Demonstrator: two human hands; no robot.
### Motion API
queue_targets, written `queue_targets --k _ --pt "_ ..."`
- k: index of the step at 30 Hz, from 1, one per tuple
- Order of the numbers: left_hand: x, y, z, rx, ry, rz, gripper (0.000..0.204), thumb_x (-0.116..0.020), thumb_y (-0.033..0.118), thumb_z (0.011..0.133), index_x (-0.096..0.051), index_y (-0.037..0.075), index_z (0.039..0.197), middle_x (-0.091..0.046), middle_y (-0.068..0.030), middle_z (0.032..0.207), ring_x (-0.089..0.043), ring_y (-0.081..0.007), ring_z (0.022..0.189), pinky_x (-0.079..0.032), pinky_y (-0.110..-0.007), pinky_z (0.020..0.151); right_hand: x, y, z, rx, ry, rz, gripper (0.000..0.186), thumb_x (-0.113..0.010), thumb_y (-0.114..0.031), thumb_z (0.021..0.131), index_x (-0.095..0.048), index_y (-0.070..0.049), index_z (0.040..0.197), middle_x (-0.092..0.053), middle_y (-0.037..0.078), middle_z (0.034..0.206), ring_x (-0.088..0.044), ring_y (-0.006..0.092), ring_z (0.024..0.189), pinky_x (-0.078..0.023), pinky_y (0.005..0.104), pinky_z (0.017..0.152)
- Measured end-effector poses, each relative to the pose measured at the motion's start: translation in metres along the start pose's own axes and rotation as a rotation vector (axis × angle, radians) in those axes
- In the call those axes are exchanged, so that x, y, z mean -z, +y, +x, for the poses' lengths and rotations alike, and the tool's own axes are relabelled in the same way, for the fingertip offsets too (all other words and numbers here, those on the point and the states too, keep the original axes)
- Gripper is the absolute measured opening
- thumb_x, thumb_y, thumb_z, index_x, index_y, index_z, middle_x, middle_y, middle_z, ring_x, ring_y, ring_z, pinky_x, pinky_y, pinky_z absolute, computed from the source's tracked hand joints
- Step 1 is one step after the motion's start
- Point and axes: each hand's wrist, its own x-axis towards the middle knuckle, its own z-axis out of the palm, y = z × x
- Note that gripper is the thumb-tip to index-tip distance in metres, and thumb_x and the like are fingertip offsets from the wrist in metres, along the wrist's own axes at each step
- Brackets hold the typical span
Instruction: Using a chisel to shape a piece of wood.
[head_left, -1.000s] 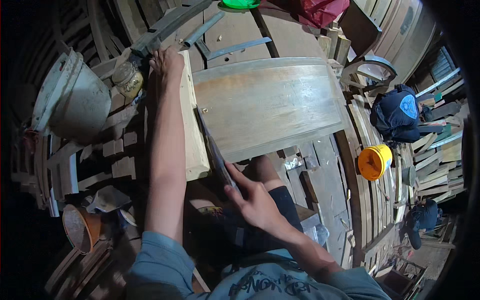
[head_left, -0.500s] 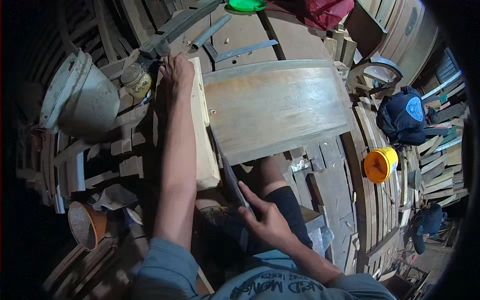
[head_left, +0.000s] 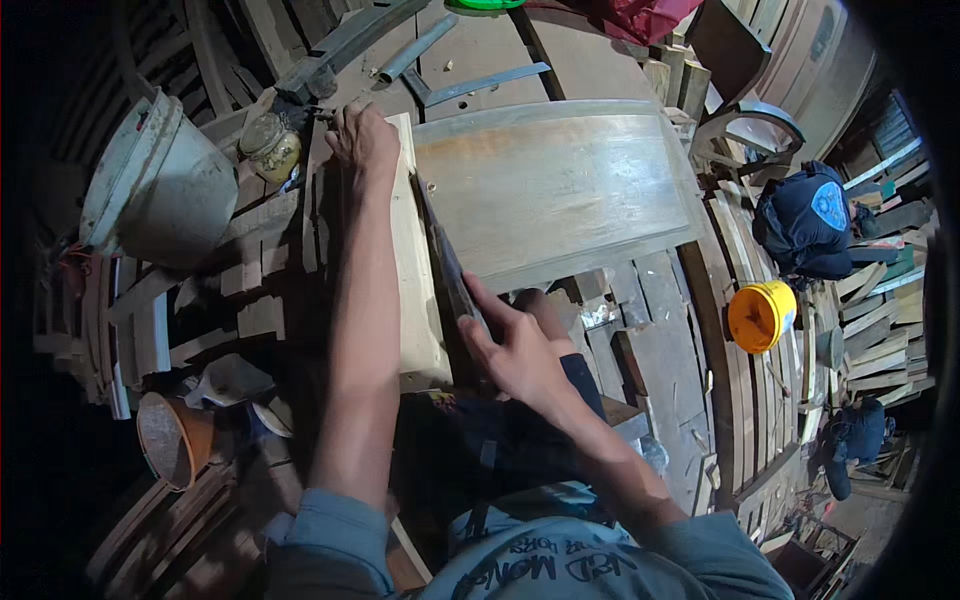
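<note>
Handsaw (head_left: 447, 262) lies slanted between a pale wooden block (head_left: 415, 270) and a curved board (head_left: 555, 190); the right hand (head_left: 515, 350) is clamped on its handle. The left hand (head_left: 362, 140) presses down on the block's far end.

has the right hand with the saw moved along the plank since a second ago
Yes. The right hand has drawn the handsaw back toward the person's body, judged against the pale plank beside it.
</note>
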Motion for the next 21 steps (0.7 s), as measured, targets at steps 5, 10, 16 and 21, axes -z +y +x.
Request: queue_targets --k 5,10,16,21 --pt "0.001 -0.011 -0.01 0.019 0.025 -0.008 0.019 -0.062 0.015 0.081 -0.072 0.011 0.096 -0.061 -0.009 0.117 -0.051 -0.0263 0.118 -0.035 -0.045 0.099 -0.009 0.023 -0.051 0.296 0.072 -0.112 0.052 -0.054 -0.024 0.093 -0.044 -0.01 0.142 -0.063 0.033 0.104 -0.06 0.0457 0.104 -0.048 0.0423 0.09" --pt "0.002 0.005 -0.018 -0.048 0.024 -0.044 0.018 -0.063 0.013 0.079 -0.072 0.012 0.094 -0.061 -0.0104 0.113 -0.051 -0.0284 0.116 -0.035 -0.046 0.097 0.013 -0.022 0.004 0.029 0.041 -0.112 0.051 -0.053 -0.024 0.093 -0.045 -0.002 0.139 -0.061 0.035 0.103 -0.059 0.0458 0.103 -0.047 0.0444 0.09" --pt "0.007 -0.016 -0.022 0.005 0.022 0.013 0.022 -0.06 0.011 0.081 -0.073 0.013 0.099 -0.059 -0.0092 0.12 -0.049 -0.0276 0.12 -0.035 -0.047 0.098 -0.008 0.023 -0.022 0.402 0.123 -0.188 0.053 -0.053 -0.027 0.093 -0.045 -0.001 0.139 -0.06 0.034 0.114 -0.056 0.043 0.115 -0.045 0.0444 0.097" --pt "0.016 0.017 -0.031 0.017 -0.099 -0.015 0.023 -0.057 0.012 0.083 -0.073 0.014 0.1 -0.058 -0.0101 0.119 -0.05 -0.0277 0.119 -0.035 -0.046 0.098 0.016 -0.014 0.032 0.207 0.132 -0.067 0.05 -0.049 -0.026 0.093 -0.049 -0.002 0.136 -0.062 0.033 0.105 -0.059 0.0435 0.106 -0.046 0.046 0.093"
